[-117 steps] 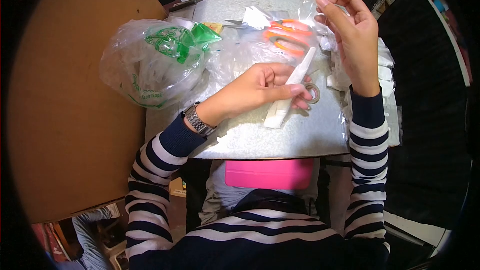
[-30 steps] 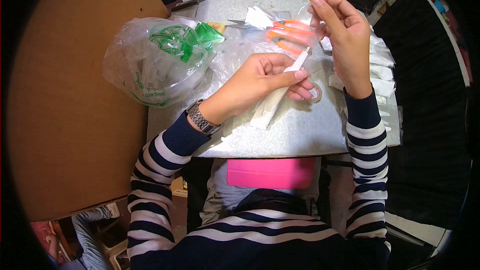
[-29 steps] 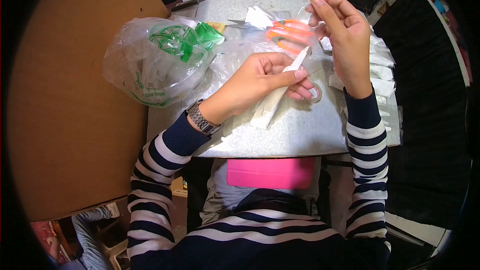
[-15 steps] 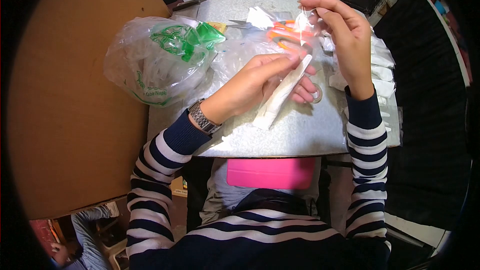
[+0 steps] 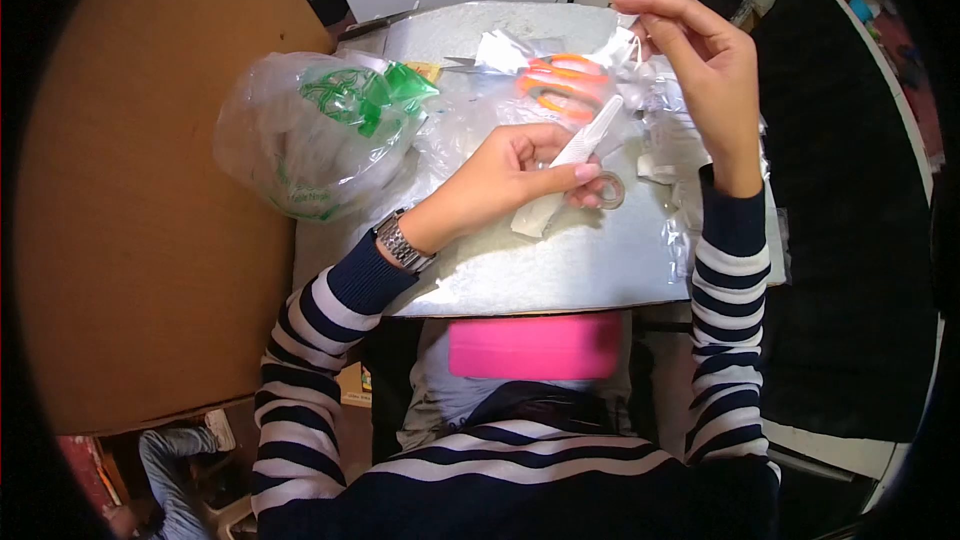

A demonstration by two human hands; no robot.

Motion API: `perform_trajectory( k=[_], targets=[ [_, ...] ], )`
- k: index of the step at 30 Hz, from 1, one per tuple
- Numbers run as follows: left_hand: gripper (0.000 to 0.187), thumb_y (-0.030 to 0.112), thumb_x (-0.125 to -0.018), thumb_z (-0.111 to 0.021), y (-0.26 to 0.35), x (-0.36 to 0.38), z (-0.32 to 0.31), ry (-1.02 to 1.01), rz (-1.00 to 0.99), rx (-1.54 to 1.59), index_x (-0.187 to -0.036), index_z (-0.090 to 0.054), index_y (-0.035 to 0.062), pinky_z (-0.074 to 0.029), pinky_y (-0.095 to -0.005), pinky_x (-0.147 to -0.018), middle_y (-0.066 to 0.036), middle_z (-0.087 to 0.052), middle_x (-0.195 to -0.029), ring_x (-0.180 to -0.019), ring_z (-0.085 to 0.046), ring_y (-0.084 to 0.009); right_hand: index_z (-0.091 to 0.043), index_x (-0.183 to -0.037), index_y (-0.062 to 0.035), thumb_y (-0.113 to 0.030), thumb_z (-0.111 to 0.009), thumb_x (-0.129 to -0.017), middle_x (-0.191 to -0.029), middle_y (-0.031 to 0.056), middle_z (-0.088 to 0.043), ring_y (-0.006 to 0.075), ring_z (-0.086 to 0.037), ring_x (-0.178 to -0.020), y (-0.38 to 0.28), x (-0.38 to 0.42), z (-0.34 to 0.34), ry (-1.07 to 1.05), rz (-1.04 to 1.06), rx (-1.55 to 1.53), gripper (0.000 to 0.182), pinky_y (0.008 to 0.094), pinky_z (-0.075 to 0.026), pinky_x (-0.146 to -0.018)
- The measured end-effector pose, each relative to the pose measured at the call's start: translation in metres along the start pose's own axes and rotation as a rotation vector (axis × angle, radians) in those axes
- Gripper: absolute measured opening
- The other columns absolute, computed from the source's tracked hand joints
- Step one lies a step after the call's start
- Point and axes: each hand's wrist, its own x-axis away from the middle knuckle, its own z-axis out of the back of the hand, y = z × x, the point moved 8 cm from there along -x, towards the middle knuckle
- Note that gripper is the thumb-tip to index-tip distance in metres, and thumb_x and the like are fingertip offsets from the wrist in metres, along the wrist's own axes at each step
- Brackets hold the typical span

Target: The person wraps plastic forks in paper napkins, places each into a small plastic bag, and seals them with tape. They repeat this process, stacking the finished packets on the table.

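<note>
My left hand is closed around a rolled white paper napkin, thumb on top. A slim white tip like a plastic cutlery handle sticks out of the roll toward the upper right. Close by the fingertips is a small roll of tape. My right hand is raised at the upper right, thumb and index finger pinched on a thin whitish strip; its exact kind I cannot tell. Orange-handled scissors lie beyond my left hand, partly under clear plastic.
A clear plastic bag with green print stands at the table's left, beside a brown cardboard panel. White wrapped items in clear plastic lie along the right side. A pink object rests on my lap, below the table edge.
My left hand has turned the napkin roll, and its thumb now lies across it. My right hand has moved slightly right with its pinched strip. The whole view has shifted a little.
</note>
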Motion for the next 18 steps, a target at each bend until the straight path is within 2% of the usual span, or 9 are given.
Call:
perform_trajectory(
  k=[3, 5, 6, 9, 13, 18],
  targets=[
    [0.022, 0.016, -0.092, -0.067, -0.009, 0.003, -0.002, -0.037, 0.088, -0.137, -0.106, -0.064, -0.0014, -0.051, -0.0221, -0.075, -0.005, -0.069, -0.094, -0.081, -0.065, -0.0099, -0.071, -0.110, -0.0028, -0.009, -0.059, -0.093, -0.097, 0.0046, -0.071, 0.0088, -0.063, -0.081, -0.014, 0.001, 0.026, -0.038, -0.011, 0.179, 0.021, 0.0212, -0.050, -0.074],
    [0.023, 0.016, -0.092, -0.067, -0.016, -0.001, -0.009, -0.133, 0.048, -0.178, -0.108, -0.063, -0.0008, -0.050, -0.0216, -0.073, -0.004, -0.069, -0.093, -0.078, -0.063, -0.0080, -0.070, -0.110, -0.0026, -0.009, -0.060, -0.093, -0.099, 0.0047, -0.071, 0.0083, -0.063, -0.082, -0.029, 0.007, 0.043, -0.082, -0.025, 0.261, 0.021, 0.0211, -0.050, -0.074],
    [0.024, 0.016, -0.092, -0.067, -0.018, -0.002, -0.013, -0.181, 0.030, -0.201, -0.108, -0.063, -0.0006, -0.049, -0.0214, -0.072, -0.004, -0.069, -0.093, -0.077, -0.063, -0.0070, -0.070, -0.111, -0.0023, -0.009, -0.061, -0.093, -0.100, 0.0047, -0.071, 0.0078, -0.062, -0.083, -0.033, 0.011, 0.053, -0.106, -0.097, 0.264, 0.022, 0.0210, -0.049, -0.073],
    [0.025, 0.016, -0.092, -0.067, -0.022, -0.006, -0.025, -0.183, 0.077, -0.173, -0.110, -0.061, -0.0013, -0.052, -0.0228, -0.072, -0.005, -0.068, -0.092, -0.077, -0.064, -0.0087, -0.070, -0.111, -0.0013, -0.012, -0.064, -0.092, -0.097, 0.0040, -0.069, 0.0065, -0.060, -0.081, -0.034, 0.035, 0.094, -0.068, -0.245, 0.325, 0.023, 0.0204, -0.047, -0.071],
    [0.028, 0.016, -0.093, -0.065, -0.031, -0.023, -0.038, -0.151, 0.182, 0.013, -0.110, -0.059, -0.0054, -0.058, -0.0257, -0.074, -0.012, -0.068, -0.098, -0.082, -0.069, -0.0149, -0.069, -0.112, -0.0001, -0.013, -0.065, -0.092, -0.096, 0.0033, -0.068, 0.0057, -0.058, -0.078, -0.018, 0.079, 0.155, 0.109, -0.494, 0.327, 0.025, 0.0195, -0.046, -0.070],
    [0.029, 0.016, -0.094, -0.064, -0.051, -0.051, -0.077, -0.181, 0.328, 0.163, -0.105, -0.058, -0.0103, -0.060, -0.0259, -0.072, -0.017, -0.069, -0.099, -0.083, -0.071, -0.0209, -0.068, -0.113, 0.0012, -0.013, -0.065, -0.092, -0.095, 0.0026, -0.068, 0.0051, -0.059, -0.078, 0.008, 0.138, 0.218, 0.231, -0.624, 0.380, 0.025, 0.0191, -0.047, -0.070]
  ],
)
